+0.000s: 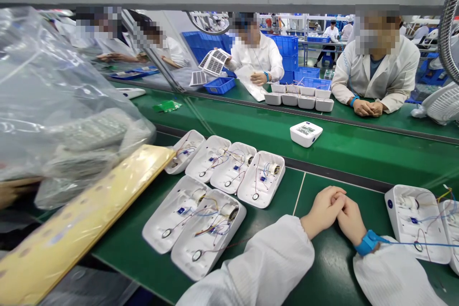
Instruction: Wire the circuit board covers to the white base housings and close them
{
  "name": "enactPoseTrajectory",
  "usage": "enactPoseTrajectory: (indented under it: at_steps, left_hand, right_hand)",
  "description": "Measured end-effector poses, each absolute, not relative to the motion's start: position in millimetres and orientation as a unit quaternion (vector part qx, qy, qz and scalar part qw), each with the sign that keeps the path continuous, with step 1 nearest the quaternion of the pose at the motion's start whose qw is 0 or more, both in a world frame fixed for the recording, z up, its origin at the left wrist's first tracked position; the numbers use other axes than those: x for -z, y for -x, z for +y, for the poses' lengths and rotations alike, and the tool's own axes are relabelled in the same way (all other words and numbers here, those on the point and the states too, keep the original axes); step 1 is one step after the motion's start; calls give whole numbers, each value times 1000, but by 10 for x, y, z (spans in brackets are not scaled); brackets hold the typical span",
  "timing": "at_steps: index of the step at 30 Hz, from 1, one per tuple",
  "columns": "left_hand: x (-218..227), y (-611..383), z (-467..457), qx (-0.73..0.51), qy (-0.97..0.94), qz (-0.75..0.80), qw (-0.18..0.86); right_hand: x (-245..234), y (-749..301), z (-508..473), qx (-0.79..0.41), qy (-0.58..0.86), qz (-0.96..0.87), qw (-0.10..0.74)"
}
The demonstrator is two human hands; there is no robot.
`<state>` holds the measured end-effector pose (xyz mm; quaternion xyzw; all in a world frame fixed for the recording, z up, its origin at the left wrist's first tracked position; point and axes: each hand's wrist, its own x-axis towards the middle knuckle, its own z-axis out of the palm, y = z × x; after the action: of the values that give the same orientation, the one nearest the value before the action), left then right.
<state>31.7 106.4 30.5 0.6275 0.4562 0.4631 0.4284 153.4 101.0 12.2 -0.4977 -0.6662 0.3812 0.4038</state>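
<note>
My left hand (323, 209) and my right hand (350, 220) rest together on the green bench, fingers closed and folded against each other, with no object visible in them. A blue wrist strap (367, 242) with a cord circles my right wrist. Left of my hands, several white plastic housings (263, 191) lie with their hollow sides up, showing wires, a small blue board and a round part inside. To the right stands another open housing (418, 222) with similar parts, and part of one more shows at the frame's edge.
A white device with a display (306, 134) sits on the green belt (251, 124) ahead. At left, a clear plastic bag (71, 105) hangs over a yellow board (89, 220). Across the belt, co-workers (376, 71) sit near stacked white housings (306, 100). A grey beam crosses overhead.
</note>
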Motion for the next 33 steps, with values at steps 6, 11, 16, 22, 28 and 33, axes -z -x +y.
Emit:
enactPoseTrajectory:
  at_steps: [6, 11, 16, 22, 28, 33]
  left_hand:
    - [-305, -319, 1060, -464, -626, 453, 432]
    - [-311, -318, 1066, -461, -626, 458, 431]
    - [-294, -319, 1078, -459, -627, 460, 430]
    - [-275, -326, 1078, -464, -628, 455, 428]
    - [-281, -321, 1080, -463, -628, 454, 430]
    - [-284, -322, 1079, -461, -632, 455, 425]
  right_hand:
    - [-130, -1526, 1010, -380, 496, -667, 406]
    - [-121, -1526, 1007, -375, 496, -666, 412]
    - [-120, -1526, 1006, -381, 492, -664, 415]
    - [-133, -1522, 1009, -381, 493, -665, 413]
    - [-143, -1521, 1007, -368, 492, -669, 418]
    - [-134, -1528, 1003, -368, 492, -673, 412]
